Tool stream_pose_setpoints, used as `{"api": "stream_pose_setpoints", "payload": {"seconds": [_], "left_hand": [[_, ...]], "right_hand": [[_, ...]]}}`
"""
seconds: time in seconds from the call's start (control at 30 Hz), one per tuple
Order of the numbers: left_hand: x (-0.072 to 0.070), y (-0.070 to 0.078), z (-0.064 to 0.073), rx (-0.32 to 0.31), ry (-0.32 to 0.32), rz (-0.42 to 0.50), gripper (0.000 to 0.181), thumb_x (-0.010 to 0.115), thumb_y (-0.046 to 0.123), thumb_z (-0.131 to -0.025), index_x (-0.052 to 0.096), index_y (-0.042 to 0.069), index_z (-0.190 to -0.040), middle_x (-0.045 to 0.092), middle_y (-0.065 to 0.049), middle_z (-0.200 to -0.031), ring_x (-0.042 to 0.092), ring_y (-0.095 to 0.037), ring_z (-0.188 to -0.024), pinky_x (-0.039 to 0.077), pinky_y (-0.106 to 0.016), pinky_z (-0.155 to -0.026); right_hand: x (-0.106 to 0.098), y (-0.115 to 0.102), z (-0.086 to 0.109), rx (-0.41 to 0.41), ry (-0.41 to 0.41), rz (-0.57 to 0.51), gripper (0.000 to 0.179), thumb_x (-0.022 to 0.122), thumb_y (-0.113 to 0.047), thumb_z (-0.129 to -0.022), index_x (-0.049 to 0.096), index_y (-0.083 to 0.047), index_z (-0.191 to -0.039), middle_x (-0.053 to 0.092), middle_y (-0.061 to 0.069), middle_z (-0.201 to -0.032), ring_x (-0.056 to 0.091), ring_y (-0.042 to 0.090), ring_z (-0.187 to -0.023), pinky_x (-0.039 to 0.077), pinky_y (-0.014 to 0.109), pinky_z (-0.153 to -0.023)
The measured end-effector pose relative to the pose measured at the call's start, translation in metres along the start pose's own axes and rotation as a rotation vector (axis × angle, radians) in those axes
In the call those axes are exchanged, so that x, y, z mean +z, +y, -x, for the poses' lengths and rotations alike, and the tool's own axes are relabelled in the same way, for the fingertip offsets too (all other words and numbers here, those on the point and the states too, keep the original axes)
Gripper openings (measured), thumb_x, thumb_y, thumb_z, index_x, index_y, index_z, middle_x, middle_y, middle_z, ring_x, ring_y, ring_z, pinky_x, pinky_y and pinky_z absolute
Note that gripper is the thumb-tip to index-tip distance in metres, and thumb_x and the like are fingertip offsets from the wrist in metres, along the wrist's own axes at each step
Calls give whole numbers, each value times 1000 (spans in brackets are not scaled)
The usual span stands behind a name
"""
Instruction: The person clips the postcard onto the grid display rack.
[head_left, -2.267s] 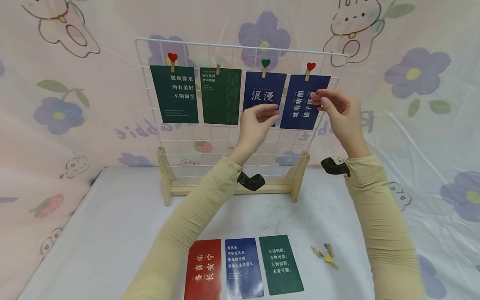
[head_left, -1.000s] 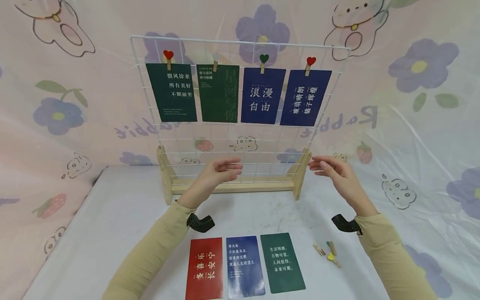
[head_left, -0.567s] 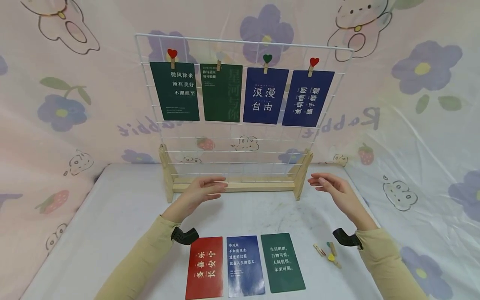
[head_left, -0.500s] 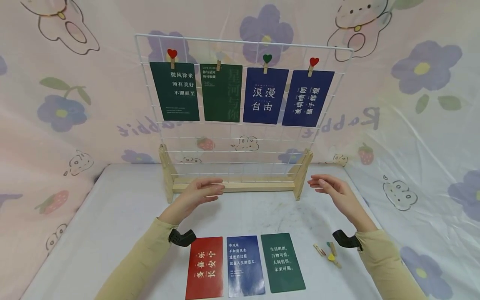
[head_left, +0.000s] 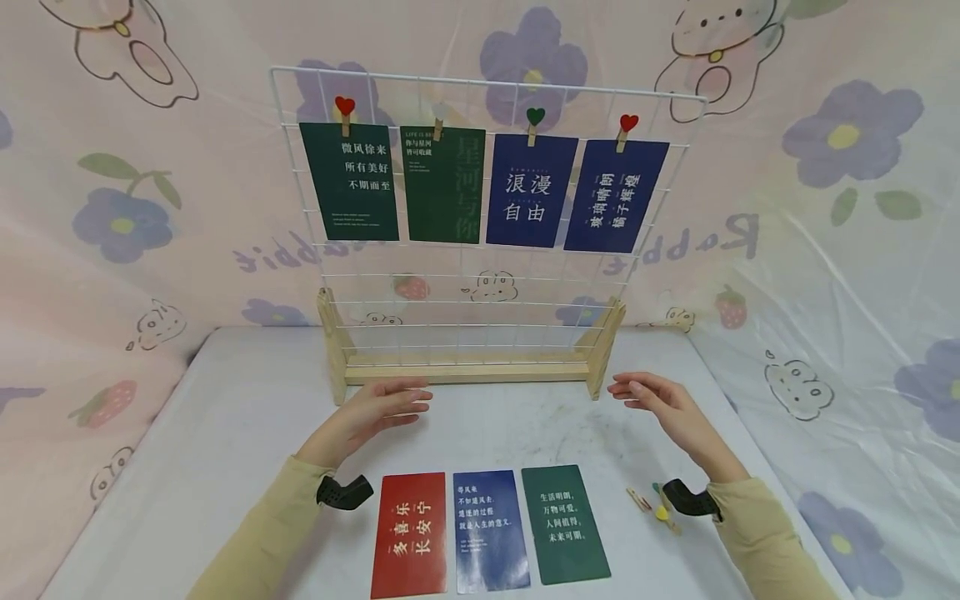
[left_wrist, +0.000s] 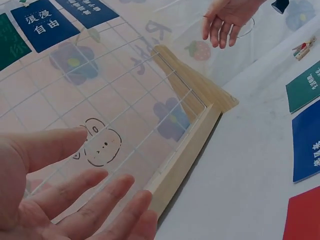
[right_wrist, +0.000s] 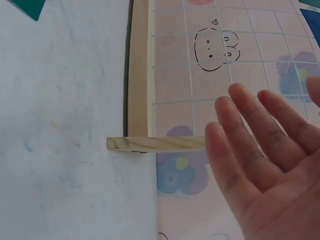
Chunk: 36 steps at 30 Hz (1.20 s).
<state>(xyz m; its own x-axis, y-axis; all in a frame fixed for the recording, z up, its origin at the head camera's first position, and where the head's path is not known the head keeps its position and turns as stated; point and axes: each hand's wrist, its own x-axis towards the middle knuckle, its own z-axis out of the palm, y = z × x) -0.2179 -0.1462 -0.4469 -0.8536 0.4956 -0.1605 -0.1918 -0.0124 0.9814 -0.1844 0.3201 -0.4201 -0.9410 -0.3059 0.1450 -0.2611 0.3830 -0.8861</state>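
My left hand [head_left: 366,418] hovers in front of the wooden base, fingers loosely spread and holding nothing. To the right, my right hand [head_left: 670,413] is also bare, its relaxed fingers pointing toward the rack's right foot. A white wire grid rack [head_left: 480,304] carries two green cards [head_left: 442,200] and two blue cards [head_left: 531,229], each hung by a small heart clothespin [head_left: 628,127]. Flat on the table lie a red card [head_left: 408,575], a blue card [head_left: 491,567] and a green card [head_left: 570,567]. Several small clothespins [head_left: 639,500] lie beside them, partly covered by the right wrist's camera.
The rack stands on a wooden base [head_left: 465,372] with an upright foot [head_left: 603,346] at each end. A white cloth covers the table [head_left: 225,433]. Behind hangs a pink patterned curtain [head_left: 225,167].
Both hands have left the two hung blue cards and come down toward the table, the left one also moving left. The cards and clothespins on the table stay where they were.
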Motion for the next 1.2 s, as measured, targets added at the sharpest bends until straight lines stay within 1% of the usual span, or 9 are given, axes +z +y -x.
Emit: {"api": "stream_pose_setpoints", "payload": {"seconds": [0.1,0.27,0.43,0.63,0.7,0.83,0.97,1.03,1.2], "left_hand": [[-3,-5,5,-16,-4,2,47,56,15,-98,43,-6,-138,50,-26,-134,52,-38,-120,43,-43,-101],[-9,-13,15,-25,-3,26,50,54,14,-99,37,-11,-139,46,-30,-136,51,-37,-121,41,-42,-102],[-17,-19,26,-44,10,65,50,53,13,-99,37,-10,-140,46,-28,-137,51,-35,-122,39,-43,-103],[-23,-30,37,-81,20,66,53,53,14,-99,34,-12,-140,50,-26,-134,49,-37,-123,37,-45,-104],[-25,-35,40,-100,30,63,53,54,15,-99,34,-11,-140,50,-25,-134,50,-36,-123,38,-45,-103],[-27,-42,46,-140,54,73,54,57,17,-97,36,-10,-140,52,-24,-133,54,-32,-119,42,-41,-100],[-27,-49,52,-155,46,92,54,57,17,-97,36,-10,-140,51,-25,-134,55,-30,-118,45,-39,-99],[-28,-51,55,-159,38,96,54,57,16,-97,36,-10,-140,50,-25,-134,55,-30,-118,44,-39,-99],[-28,-54,62,-163,38,112,55,57,16,-97,36,-11,-140,50,-23,-134,53,-31,-120,43,-40,-100]], "right_hand": [[3,4,5,29,-22,0,35,43,-21,-104,53,2,-128,60,22,-120,60,25,-109,50,23,-89],[9,11,13,48,-56,-18,32,45,-19,-103,55,1,-127,61,23,-120,60,28,-108,51,26,-89],[14,18,18,72,-79,-26,32,46,-19,-103,55,0,-126,60,25,-119,61,32,-106,51,27,-87],[16,27,24,93,-129,-33,31,46,-19,-103,55,-1,-126,62,23,-116,61,36,-105,51,28,-88],[16,28,27,98,-158,-38,32,46,-18,-103,54,2,-127,62,24,-116,60,38,-105,51,28,-88],[15,30,32,133,-205,-50,36,46,-18,-103,51,7,-129,61,27,-116,60,35,-106,51,28,-89],[14,32,37,175,-218,-34,38,47,-19,-102,50,9,-128,62,24,-115,61,24,-104,51,26,-87],[13,33,39,194,-224,-23,39,47,-20,-102,51,9,-127,63,22,-115,62,21,-103,51,26,-86],[11,36,47,249,-256,-25,39,50,-21,-101,52,8,-127,62,22,-117,61,22,-104,51,25,-85]]}}
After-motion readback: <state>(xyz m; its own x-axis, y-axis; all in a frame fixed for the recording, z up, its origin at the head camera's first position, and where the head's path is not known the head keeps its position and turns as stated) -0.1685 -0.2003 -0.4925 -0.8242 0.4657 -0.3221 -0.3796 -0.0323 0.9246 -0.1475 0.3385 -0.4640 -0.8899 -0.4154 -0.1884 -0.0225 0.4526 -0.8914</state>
